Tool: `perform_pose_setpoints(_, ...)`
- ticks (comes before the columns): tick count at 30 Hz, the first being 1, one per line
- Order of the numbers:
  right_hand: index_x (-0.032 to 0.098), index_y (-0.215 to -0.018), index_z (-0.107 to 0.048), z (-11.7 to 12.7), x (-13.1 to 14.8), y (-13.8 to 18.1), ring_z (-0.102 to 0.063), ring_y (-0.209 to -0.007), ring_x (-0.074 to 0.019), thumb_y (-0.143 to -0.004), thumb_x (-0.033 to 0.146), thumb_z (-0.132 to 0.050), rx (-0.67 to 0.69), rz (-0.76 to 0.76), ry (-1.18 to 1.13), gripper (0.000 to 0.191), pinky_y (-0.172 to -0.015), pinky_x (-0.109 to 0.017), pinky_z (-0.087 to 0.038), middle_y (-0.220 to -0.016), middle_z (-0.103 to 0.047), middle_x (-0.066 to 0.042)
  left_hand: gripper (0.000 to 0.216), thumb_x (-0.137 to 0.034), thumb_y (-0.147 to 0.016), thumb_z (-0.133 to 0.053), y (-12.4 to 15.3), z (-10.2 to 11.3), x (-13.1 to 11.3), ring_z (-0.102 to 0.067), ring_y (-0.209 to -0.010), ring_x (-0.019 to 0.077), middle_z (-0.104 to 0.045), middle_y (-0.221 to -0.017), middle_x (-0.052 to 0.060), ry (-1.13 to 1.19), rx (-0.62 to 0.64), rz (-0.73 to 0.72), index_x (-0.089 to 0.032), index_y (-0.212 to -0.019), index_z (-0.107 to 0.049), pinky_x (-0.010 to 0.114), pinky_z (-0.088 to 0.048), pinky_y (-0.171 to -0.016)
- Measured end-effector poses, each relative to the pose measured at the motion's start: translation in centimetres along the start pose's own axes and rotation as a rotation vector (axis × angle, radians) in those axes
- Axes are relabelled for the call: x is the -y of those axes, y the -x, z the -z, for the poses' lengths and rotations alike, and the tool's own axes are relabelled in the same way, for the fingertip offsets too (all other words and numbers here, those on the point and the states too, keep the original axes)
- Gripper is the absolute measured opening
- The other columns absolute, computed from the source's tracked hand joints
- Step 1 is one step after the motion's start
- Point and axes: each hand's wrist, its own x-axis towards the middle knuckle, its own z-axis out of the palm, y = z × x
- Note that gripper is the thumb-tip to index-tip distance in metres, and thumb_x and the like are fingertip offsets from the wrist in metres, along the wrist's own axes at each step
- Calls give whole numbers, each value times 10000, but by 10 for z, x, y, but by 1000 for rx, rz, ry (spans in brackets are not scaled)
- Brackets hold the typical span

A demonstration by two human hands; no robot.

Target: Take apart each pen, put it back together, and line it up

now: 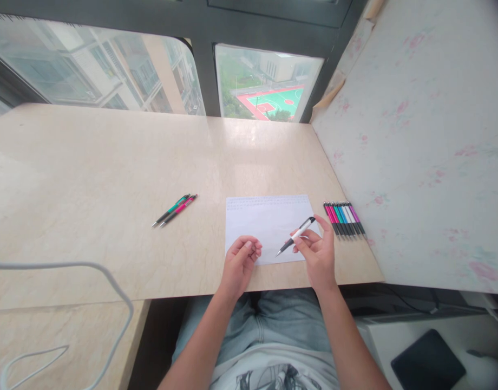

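Observation:
A white pen with a black clip and dark grip (301, 229) is held in my right hand (320, 254), its tip pointing down and left over the paper. My left hand (241, 262) rests at the lower left edge of the white sheet (265, 225), fingers curled in with nothing visible in them. Several lines of small handwriting run along the top of the sheet. To the left, a green pen (171, 209) and a pink pen (179, 210) lie side by side on the table.
Beside the floral-papered wall (427, 141), a row of several coloured pens (343, 219) lies on the table (111, 179). A grey cable (115, 287) loops over the lower left. Windows stand behind the table. A black flat object (428, 360) lies at the lower right.

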Motion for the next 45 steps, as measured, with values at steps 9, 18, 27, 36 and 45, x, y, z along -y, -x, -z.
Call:
perform_pose_setpoints(9, 287, -1413, -348, 1, 0, -2, -654, -710, -157, -807, 235, -729, -26, 8, -17, 717, -592, -267, -511, -917, -729, -30, 121, -251, -820, -736, 0, 1, 0, -599, -768, 106, -670, -825, 48, -7, -1, -2, -150, -885, -723, 216, -475, -726)
perform_pose_setpoints(18, 283, -1368, -379, 0, -1, 0, -645, -696, -172, -791, 238, -736, -37, 31, 11, 680, -569, -270, -490, -876, -731, -34, 119, -245, -821, -734, 0, 0, -1, -603, -764, 108, -670, -822, 48, -5, -3, 0, -147, -885, -721, 220, -472, -724)
perform_pose_setpoints(27, 281, -1430, -353, 0, -4, -1, -602, -672, -159, -810, 253, -711, -45, 25, 31, 716, -579, -277, -475, -878, -706, -29, 132, -253, -803, -752, -1, -2, 0, -602, -760, 111, -670, -814, 50, 2, -15, -7, -146, -872, -719, 230, -468, -732)
perform_pose_setpoints(36, 247, -1151, -577, -14, -6, -16, -501, -580, -88, -785, 313, -763, -47, -56, -77, 416, -536, -230, -430, -781, -580, 37, 144, -305, -841, -700, 6, -2, -14, -613, -789, 172, -696, -851, 73, -237, 4, -108, -175, -894, -733, 302, -472, -786)
perform_pose_setpoints(45, 214, -930, -592, -54, -22, -56, -571, -515, -117, -842, 509, -671, 77, -125, -62, 318, -441, -211, -408, -606, -578, 39, 176, -273, -736, -765, -17, 24, -44, -557, -1034, 328, -702, -1030, 98, -1065, -24, -508, -267, -911, -748, 466, -336, -1039)
